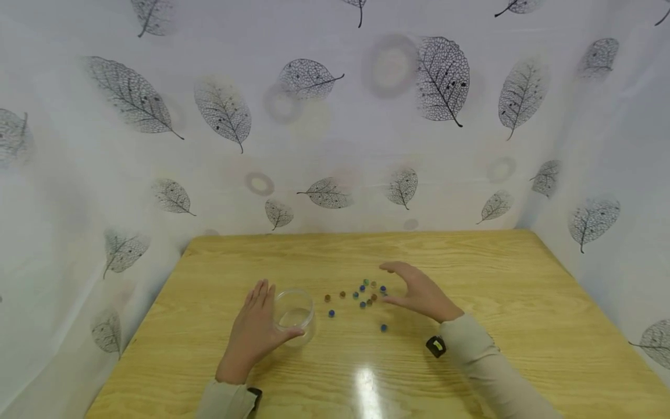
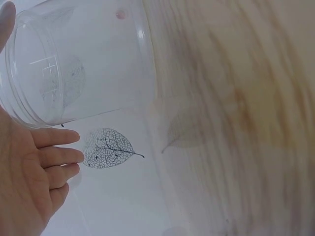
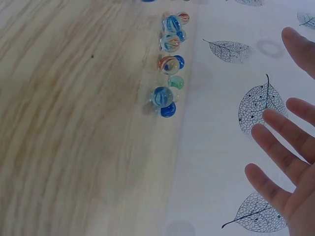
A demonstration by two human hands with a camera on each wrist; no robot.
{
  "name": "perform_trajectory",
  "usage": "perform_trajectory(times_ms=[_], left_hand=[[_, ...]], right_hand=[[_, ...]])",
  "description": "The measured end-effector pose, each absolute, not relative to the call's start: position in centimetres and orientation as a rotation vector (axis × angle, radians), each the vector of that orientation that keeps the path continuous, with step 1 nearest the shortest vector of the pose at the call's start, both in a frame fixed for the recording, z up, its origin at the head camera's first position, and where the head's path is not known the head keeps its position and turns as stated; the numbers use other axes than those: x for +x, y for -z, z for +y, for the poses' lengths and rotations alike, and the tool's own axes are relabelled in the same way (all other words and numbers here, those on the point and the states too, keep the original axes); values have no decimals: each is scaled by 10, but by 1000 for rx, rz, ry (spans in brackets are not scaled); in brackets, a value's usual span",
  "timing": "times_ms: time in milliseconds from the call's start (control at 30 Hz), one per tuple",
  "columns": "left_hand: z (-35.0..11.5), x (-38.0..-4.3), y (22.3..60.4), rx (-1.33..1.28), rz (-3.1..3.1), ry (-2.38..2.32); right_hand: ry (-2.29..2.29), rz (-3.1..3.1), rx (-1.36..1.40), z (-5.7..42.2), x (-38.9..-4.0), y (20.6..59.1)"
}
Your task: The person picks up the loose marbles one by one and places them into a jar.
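The left hand (image 1: 256, 330), thumb and fingers spread, is beside an upright clear jar (image 1: 296, 311) on the wood-grain table (image 1: 471, 259); contact cannot be told. Right of the jar lie scattered glass marbles (image 1: 363, 288); beside them hovers the right hand (image 1: 421, 293), thumb and fingers apart.

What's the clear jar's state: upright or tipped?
Upright: in the head view, the clear jar has its round mouth facing up, base toward the table.

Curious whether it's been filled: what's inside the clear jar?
The table shows through the clear jar, with no definite contents. A pinkish spot seen through its side could be inside or beyond. What the left hand covers is hidden.
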State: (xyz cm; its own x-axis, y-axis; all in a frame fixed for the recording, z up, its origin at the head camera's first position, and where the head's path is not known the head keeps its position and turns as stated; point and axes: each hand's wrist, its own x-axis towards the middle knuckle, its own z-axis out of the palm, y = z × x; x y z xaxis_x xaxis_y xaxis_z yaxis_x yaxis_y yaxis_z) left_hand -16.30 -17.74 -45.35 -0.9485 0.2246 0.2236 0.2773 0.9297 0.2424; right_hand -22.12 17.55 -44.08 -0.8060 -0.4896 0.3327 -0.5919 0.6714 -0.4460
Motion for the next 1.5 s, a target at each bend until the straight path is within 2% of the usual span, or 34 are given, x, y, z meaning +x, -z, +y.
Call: perform_trajectory(times_ms=[267, 833, 1500], left_hand=[[-177, -164, 454, -380, -2906, 399], [-177, -163, 453, -372, -2907, 395], [-176, -163, 451, -378, -2897, 401]], right_hand=[[-1000, -2723, 834, 184, -225, 450], [-1083, -2680, 895, 190, -233, 463], [-1212, -2827, 841, 191, -246, 472]])
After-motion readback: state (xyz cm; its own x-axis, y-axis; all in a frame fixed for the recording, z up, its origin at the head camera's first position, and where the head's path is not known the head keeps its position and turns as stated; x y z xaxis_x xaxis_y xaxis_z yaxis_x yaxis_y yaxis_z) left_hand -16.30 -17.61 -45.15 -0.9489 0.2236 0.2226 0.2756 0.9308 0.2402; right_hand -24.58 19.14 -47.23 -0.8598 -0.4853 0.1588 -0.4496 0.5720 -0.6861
